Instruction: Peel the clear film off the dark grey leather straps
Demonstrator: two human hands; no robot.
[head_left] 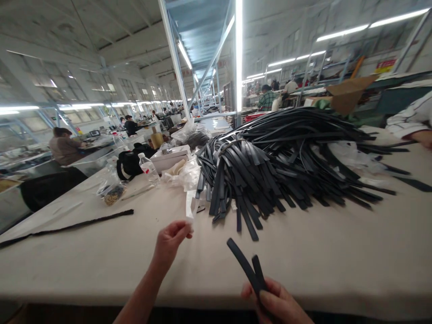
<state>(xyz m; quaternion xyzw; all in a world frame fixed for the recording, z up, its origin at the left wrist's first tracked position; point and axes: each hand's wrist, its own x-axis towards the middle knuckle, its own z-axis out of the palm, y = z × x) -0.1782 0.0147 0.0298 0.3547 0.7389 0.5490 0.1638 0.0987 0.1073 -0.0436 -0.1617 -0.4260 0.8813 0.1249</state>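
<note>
My left hand (pixel 173 240) pinches the lower end of a thin whitish plastic strip (pixel 190 207), which rises toward crumpled plastic bags (pixel 185 174). In my right hand (pixel 278 301), close to the table's front edge, are black straps (pixel 243 260). Two of their ends fan apart above my fingers; the lower parts run out of sight. Just beyond my hands lies a big heap of similar black straps (pixel 243 166), gathered at one spot near its left end, with loose ends pointing toward me.
On the left are a long dark strip (pixel 84 222), a bag of small brass-coloured pieces (pixel 113 193), a plastic bottle (pixel 148 168) and a white box (pixel 170 157). Another person's sleeve (pixel 410 118) and hand reach over the table (pixel 189 279) at far right. A metal frame with lights stands behind.
</note>
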